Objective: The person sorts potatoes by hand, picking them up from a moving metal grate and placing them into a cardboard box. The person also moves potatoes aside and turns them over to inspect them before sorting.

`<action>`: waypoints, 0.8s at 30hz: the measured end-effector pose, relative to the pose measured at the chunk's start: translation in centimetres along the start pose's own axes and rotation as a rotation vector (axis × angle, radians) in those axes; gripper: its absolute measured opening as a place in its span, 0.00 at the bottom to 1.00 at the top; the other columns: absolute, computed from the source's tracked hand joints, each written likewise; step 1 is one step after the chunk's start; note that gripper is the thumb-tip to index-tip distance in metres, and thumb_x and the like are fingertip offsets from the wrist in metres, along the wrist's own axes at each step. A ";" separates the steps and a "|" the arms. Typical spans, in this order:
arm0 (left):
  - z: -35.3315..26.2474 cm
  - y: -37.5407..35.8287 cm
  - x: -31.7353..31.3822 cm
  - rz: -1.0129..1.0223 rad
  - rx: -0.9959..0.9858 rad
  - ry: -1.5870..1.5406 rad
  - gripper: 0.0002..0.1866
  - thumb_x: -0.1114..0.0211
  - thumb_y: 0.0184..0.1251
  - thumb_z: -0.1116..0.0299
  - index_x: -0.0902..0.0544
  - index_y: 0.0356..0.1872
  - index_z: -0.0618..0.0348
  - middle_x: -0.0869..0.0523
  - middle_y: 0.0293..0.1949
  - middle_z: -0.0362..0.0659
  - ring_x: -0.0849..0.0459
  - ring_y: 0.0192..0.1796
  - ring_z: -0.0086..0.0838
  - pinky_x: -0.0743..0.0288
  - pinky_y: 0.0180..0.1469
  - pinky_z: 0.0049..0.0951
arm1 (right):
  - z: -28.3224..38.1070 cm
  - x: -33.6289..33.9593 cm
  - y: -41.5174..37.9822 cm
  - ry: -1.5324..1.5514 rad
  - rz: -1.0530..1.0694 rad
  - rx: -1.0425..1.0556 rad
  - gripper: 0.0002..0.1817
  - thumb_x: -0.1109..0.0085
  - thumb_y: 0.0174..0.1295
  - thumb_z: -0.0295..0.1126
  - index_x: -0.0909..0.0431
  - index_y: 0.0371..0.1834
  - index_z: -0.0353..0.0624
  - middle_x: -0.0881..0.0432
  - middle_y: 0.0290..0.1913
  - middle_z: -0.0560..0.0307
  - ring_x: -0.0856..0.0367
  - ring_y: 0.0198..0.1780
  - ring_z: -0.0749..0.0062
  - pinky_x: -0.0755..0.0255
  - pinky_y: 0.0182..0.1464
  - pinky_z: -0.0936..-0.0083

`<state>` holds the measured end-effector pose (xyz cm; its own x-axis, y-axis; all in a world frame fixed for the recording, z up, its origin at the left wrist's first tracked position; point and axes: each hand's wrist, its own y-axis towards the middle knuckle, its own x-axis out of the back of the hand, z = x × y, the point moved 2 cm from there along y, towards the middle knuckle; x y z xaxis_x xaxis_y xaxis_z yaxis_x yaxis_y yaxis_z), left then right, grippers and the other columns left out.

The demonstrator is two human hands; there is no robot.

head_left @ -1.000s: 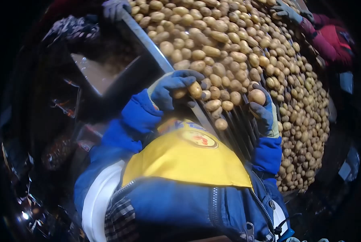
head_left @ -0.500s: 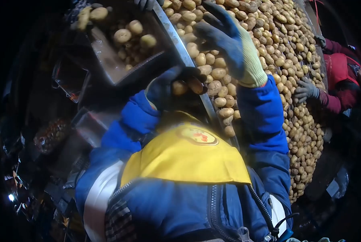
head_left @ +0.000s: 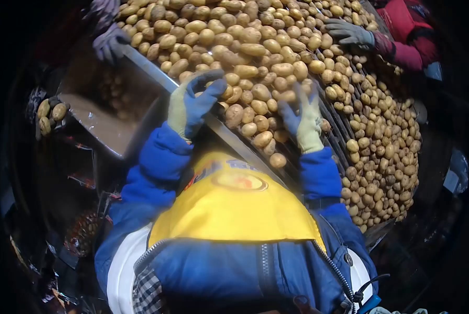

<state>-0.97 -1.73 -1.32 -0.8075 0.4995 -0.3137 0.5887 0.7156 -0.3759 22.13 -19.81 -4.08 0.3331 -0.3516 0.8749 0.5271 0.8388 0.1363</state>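
Observation:
My left hand point(head_left: 193, 104), in a blue and pale yellow glove, is over the metal rail point(head_left: 226, 133) at the edge of the potatoes. Its fingers are apart and curved, with nothing seen between them. To the right, my right hand point(head_left: 303, 116) in a matching glove reaches down to the potatoes point(head_left: 260, 93), fingers spread and somewhat blurred. Loose potatoes lie between my hands. Dark bars point(head_left: 335, 131) show beside my right hand.
A co-worker's gloved hand point(head_left: 349, 33) rests on potatoes at the upper right. Another person's gloved hand point(head_left: 110, 44) is at the rail's upper left end. A brown container point(head_left: 101, 128) stands left of the rail, and several potatoes point(head_left: 51, 114) are farther left.
My left hand has let go of the potatoes it held and moved onto the rail. My right hand has moved down and back toward me. The view has shifted, showing more potatoes.

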 end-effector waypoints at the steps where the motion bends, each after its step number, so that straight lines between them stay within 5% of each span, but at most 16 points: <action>1: 0.3 0.5 -0.3 -0.016 -0.035 0.126 0.18 0.30 0.74 0.67 0.16 0.59 0.64 0.10 0.51 0.42 0.13 0.51 0.23 0.17 0.53 0.26 | 0.9 0.5 -0.4 0.135 0.070 -0.047 0.27 0.31 0.66 0.43 0.20 0.69 0.53 0.32 0.75 0.31 0.28 0.73 0.37 0.29 0.70 0.53; 3: 0.5 1.1 -0.7 -0.030 -0.067 0.256 0.18 0.28 0.73 0.67 0.15 0.59 0.64 0.10 0.51 0.42 0.14 0.52 0.23 0.19 0.55 0.24 | 3.0 2.4 -1.0 0.387 0.176 -0.037 0.25 0.30 0.65 0.38 0.18 0.66 0.52 0.28 0.72 0.34 0.25 0.71 0.41 0.26 0.68 0.56; 5: 0.5 1.4 -0.8 -0.009 -0.131 0.343 0.19 0.27 0.71 0.67 0.15 0.59 0.64 0.10 0.51 0.42 0.14 0.53 0.23 0.21 0.58 0.23 | 3.0 3.0 -0.5 0.258 0.200 0.080 0.22 0.30 0.64 0.33 0.17 0.63 0.47 0.20 0.64 0.37 0.19 0.65 0.46 0.24 0.65 0.62; 7: 0.5 1.1 -0.8 -0.018 -0.109 0.295 0.19 0.27 0.71 0.66 0.15 0.59 0.63 0.11 0.50 0.42 0.15 0.49 0.21 0.20 0.51 0.22 | 2.8 3.1 1.8 0.578 0.013 -0.202 0.20 0.31 0.64 0.30 0.17 0.60 0.41 0.15 0.57 0.40 0.15 0.58 0.50 0.22 0.62 0.65; 9: 0.5 1.3 -0.8 -0.031 -0.097 0.243 0.19 0.26 0.71 0.66 0.15 0.58 0.62 0.12 0.49 0.42 0.16 0.45 0.19 0.19 0.45 0.21 | 0.0 2.8 5.1 0.348 -0.067 -0.174 0.19 0.34 0.66 0.32 0.18 0.59 0.40 0.14 0.55 0.40 0.14 0.56 0.49 0.21 0.60 0.62; 11: 0.7 1.4 -0.6 -0.020 -0.164 0.227 0.18 0.26 0.71 0.66 0.15 0.58 0.62 0.12 0.49 0.41 0.15 0.45 0.19 0.20 0.43 0.20 | -0.6 2.9 7.9 -0.079 0.135 -0.073 0.23 0.35 0.65 0.36 0.20 0.63 0.43 0.15 0.55 0.39 0.16 0.56 0.45 0.22 0.58 0.56; 18: 1.0 1.2 -0.6 -0.041 -0.107 0.196 0.18 0.27 0.71 0.70 0.16 0.59 0.62 0.12 0.51 0.43 0.14 0.46 0.20 0.18 0.45 0.20 | 0.2 0.6 8.4 -0.060 0.119 0.102 0.26 0.35 0.63 0.42 0.23 0.64 0.48 0.18 0.53 0.42 0.17 0.49 0.42 0.22 0.50 0.47; 21: 1.2 1.4 -0.3 -0.043 -0.167 0.186 0.18 0.27 0.71 0.70 0.16 0.59 0.62 0.12 0.52 0.44 0.13 0.47 0.20 0.18 0.45 0.19 | 1.8 2.4 6.1 -0.032 0.105 0.268 0.37 0.26 0.56 0.44 0.25 0.69 0.46 0.24 0.64 0.34 0.19 0.57 0.37 0.22 0.56 0.53; 24: 0.9 1.1 0.1 -0.062 -0.130 0.152 0.19 0.27 0.71 0.71 0.16 0.60 0.62 0.12 0.52 0.44 0.13 0.48 0.21 0.17 0.45 0.20 | 5.0 5.5 2.1 -0.005 0.314 0.203 0.48 0.21 0.50 0.46 0.31 0.75 0.44 0.31 0.71 0.30 0.31 0.70 0.33 0.32 0.69 0.50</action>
<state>-0.33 -1.32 -2.58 -0.8440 0.5137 -0.1544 0.5362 0.7992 -0.2716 21.20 -17.86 3.30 0.4499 -0.0629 0.8908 0.2344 0.9709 -0.0498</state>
